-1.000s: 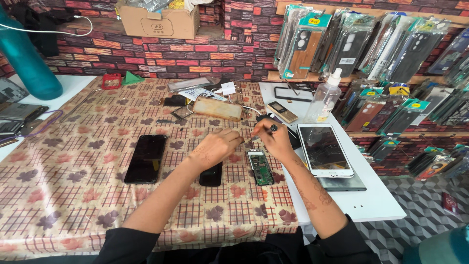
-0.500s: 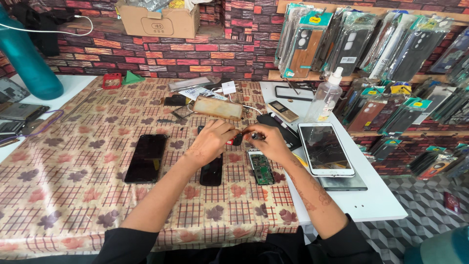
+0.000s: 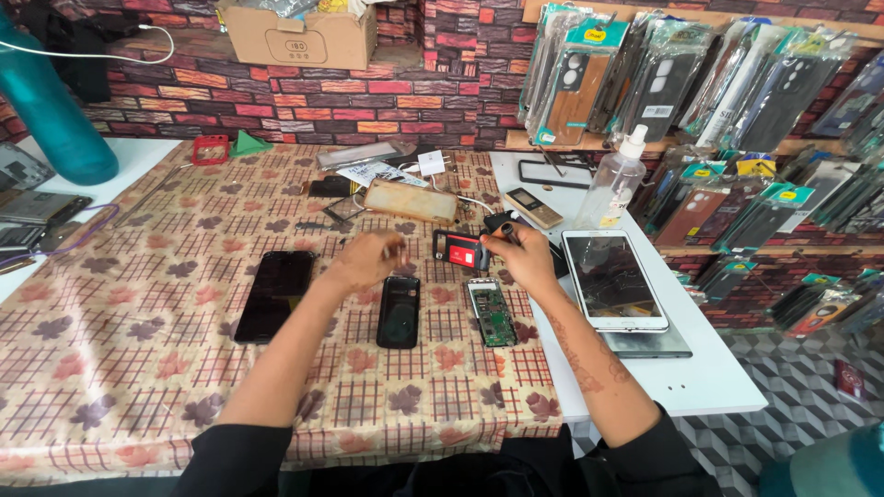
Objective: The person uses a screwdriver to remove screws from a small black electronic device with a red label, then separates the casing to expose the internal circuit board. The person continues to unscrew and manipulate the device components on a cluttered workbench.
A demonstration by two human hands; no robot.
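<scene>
Right hand is clenched on a dark tool handle, which sticks up and away from the fist. A small black-and-red battery-like block sits just to the left of that grip, right by the fingertips; can't tell if the fingers actually touch it or pinch it.

Left hand hangs further left of the block, fingers curled loosely, blurred. Can't tell whether it holds anything.

Around the grip:
- Green circuit board lies flat just below the right hand, toward the person.
- Small black phone body lies below the left hand, beside the board, not touching it.
- Larger black phone, face down or screen dark, well to the left of both hands.
- White tablet just right of the right wrist, stacked on a grey slab on the white table.
- Clear spray bottle beyond the tablet, upright.
- Tan phone case and small keypad phone beyond the hands.

All the central parts rest on the patterned tablecloth.
</scene>
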